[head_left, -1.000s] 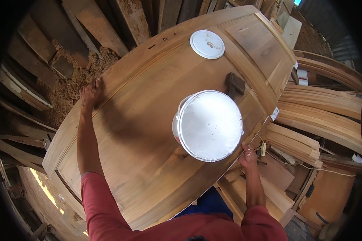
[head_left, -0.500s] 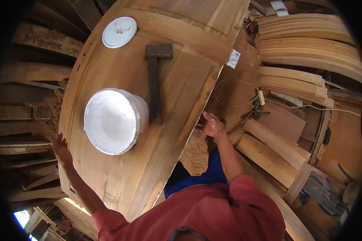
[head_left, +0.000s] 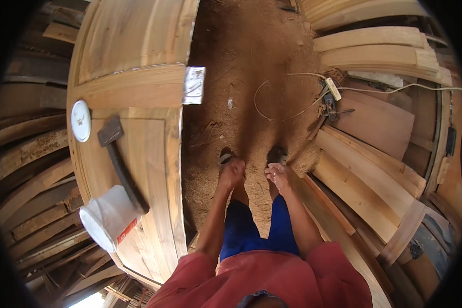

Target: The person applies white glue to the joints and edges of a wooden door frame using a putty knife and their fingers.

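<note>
My left hand [head_left: 232, 172] and my right hand [head_left: 279, 177] hang in front of me over the sawdust floor, both free of the door and holding nothing. The left hand's fingers are curled; the right hand's fingers are loosely spread. To my left lies the large wooden door [head_left: 138, 92]. On it stand a white bucket [head_left: 108, 215], a long-handled dark hammer [head_left: 119, 164] and a round white lid [head_left: 80, 120]. My feet show below the hands.
Stacked planks [head_left: 380, 169] lie to my right, with a white power strip [head_left: 333, 88] and its cable on the sawdust floor [head_left: 241, 77]. A small shiny sheet [head_left: 193, 85] hangs at the door's edge. More boards are piled at the far left.
I have turned right, away from the door. Both hands have left the door's edges and now hang in front of me over the floor.
</note>
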{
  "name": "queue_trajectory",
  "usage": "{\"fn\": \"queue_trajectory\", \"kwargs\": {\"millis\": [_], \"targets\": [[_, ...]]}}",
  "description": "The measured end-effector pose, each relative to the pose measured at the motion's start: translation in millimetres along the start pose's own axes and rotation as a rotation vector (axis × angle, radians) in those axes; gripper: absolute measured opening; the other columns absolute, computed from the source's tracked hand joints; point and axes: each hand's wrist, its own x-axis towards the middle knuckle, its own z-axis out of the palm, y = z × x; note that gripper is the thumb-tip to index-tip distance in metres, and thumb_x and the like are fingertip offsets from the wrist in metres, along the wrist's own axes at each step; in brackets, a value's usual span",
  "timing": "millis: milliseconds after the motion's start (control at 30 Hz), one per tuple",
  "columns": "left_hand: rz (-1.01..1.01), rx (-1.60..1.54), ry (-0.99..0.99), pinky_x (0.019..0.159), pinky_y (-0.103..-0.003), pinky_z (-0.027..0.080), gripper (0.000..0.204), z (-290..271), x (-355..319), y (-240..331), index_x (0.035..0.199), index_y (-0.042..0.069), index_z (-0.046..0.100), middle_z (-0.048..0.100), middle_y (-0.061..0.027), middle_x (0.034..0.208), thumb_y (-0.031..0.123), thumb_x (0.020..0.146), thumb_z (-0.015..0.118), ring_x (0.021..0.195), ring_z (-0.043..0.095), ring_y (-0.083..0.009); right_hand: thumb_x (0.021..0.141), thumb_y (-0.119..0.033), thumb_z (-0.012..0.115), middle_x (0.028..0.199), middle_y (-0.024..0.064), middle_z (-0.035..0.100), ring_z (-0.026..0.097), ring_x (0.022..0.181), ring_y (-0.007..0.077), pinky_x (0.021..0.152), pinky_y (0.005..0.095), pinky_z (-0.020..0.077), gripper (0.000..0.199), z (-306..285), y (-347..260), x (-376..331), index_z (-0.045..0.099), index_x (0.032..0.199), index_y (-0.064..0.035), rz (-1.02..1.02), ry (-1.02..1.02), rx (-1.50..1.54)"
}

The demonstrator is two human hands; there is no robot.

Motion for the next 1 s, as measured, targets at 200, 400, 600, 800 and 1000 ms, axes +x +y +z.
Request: {"fn": "queue_trajectory", "kwargs": {"millis": [200,400,600,800,1000], "targets": [[0.104,0.156,0.449,0.084,-0.046,0.055,0.030,34.4,304.9,-57.7,0.103,0.002,0.069,0.072,-0.0215,0.103,0.027,0.087,0.065,0.094,0.071,-0.0375,0.102,-0.016,0.056,0.094,0.0106,0.070,0.065,0.082,0.0160,0.074,0.0300,0.0521,0.029,-26.3,61.5,40.2,0.059,0.120,0.0054,-0.247,-0.059,-0.247],[0.071,0.388,0.337,0.099,-0.049,0.050,0.055,55.8,452.8,-73.7,0.127,-0.002,0.059,0.068,-0.0250,0.118,0.030,0.085,0.074,0.112,0.066,-0.0410,0.095,-0.016,0.064,0.105,0.0220,0.071,0.071,0.091,0.0310,0.080,0.0403,0.0538,0.030,-39.1,21.5,37.0,0.061,0.118,0.0029,-0.223,-0.086,-0.599],[-0.072,0.618,0.313,0.104,-0.049,0.046,0.064,99.1,543.1,-104.9,0.135,-0.001,0.053,0.065,-0.0234,0.126,0.030,0.084,0.075,0.118,0.062,-0.0427,0.094,-0.013,0.063,0.102,0.0177,0.070,0.067,0.088,0.0304,0.083,0.0412,0.0510,0.029,-77.3,3.3,36.6,0.061,0.118,0.0042,-0.154,0.014,-0.317],[-0.116,0.452,0.306,0.091,-0.049,0.051,0.043,62.9,562.2,-126.2,0.112,-0.001,0.067,0.070,-0.0251,0.111,0.031,0.084,0.074,0.105,0.067,-0.0412,0.094,-0.012,0.063,0.104,0.0169,0.069,0.065,0.088,0.0295,0.084,0.0403,0.0502,0.028,-81.8,-0.6,38.4,0.061,0.119,0.0015,-0.180,0.101,-0.430],[0.570,0.263,0.522,0.087,-0.044,0.048,0.017,81.6,375.3,-73.0,0.099,0.007,0.074,0.071,-0.0148,0.096,0.021,0.092,0.068,0.094,0.065,-0.0338,0.099,-0.023,0.060,0.105,0.0174,0.069,0.067,0.091,0.0327,0.087,0.0394,0.0516,0.035,-38.3,9.4,50.8,0.062,0.126,0.0003,-0.146,-0.034,-0.407]]}}
